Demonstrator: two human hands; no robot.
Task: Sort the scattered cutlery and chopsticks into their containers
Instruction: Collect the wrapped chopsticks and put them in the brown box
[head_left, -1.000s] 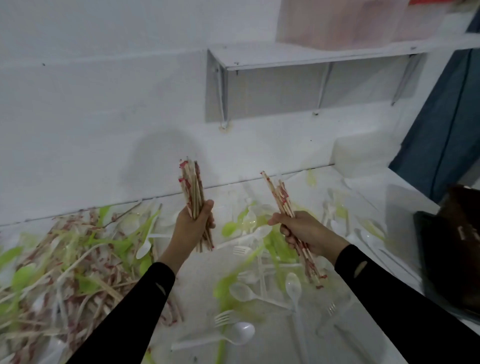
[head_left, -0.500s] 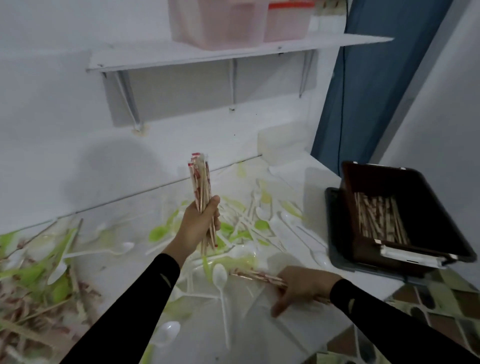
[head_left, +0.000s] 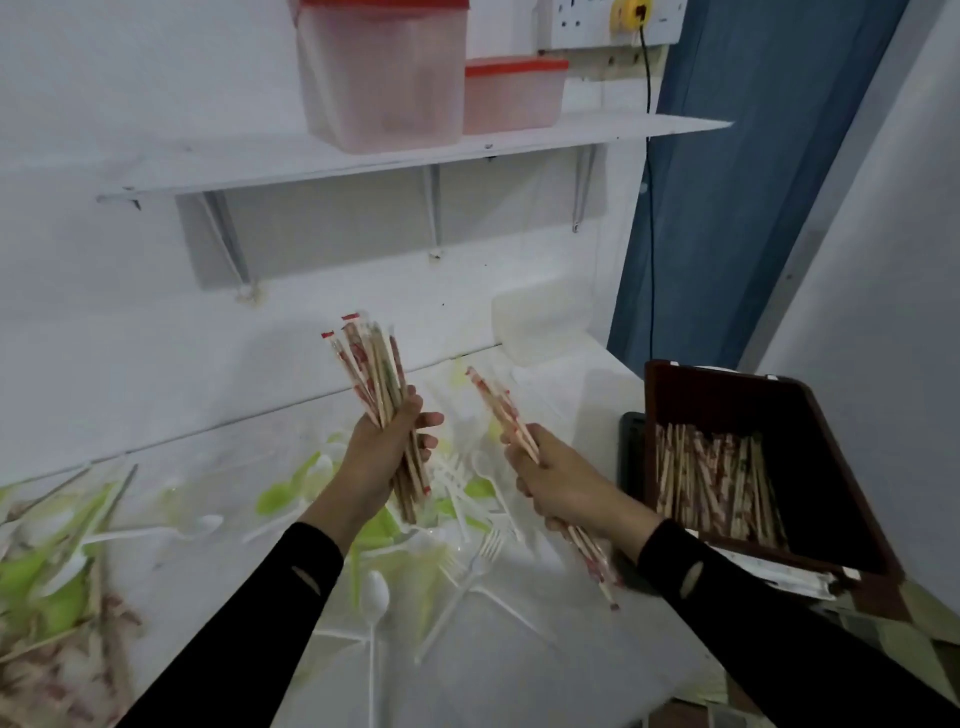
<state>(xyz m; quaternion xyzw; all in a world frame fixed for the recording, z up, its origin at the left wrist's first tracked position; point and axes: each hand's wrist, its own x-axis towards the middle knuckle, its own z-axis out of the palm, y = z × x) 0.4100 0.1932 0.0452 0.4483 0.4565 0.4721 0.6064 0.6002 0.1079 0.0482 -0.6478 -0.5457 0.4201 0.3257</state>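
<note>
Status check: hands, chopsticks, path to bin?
Left hand grips thick chopstick bundle. Right hand grips smaller bundle. Brown bin at right, open, holds chopsticks. Path there looks open.

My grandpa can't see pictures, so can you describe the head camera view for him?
A person's left hand grips a thick bundle of wrapped chopsticks and the right hand grips a thinner bundle, above a white table strewn with plastic spoons and forks. A dark brown box at right holds more chopsticks.

Top of tall pink tub (head_left: 382, 78) beyond the upper edge; far-left chopstick heap (head_left: 52, 665) blurry
</note>
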